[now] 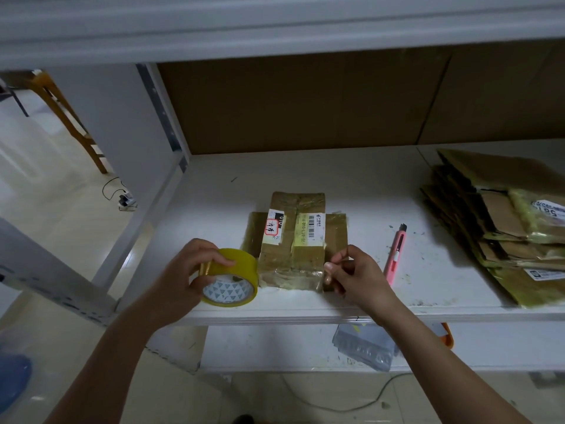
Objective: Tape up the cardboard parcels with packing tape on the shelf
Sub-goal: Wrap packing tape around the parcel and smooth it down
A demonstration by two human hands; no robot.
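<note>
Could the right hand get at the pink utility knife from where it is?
Probably yes: the pink utility knife lies bare on the shelf just beside the right hand, nothing between, though its fingers pinch tape at the parcel.

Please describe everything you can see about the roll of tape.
The roll of tape is yellowish and glossy, wound on a white core printed with small triangles. It stands tilted at the front edge of the white shelf, just left of the cardboard parcel. The left hand grips its top; a clear strip stretches across the parcel's front to the right hand.
</note>
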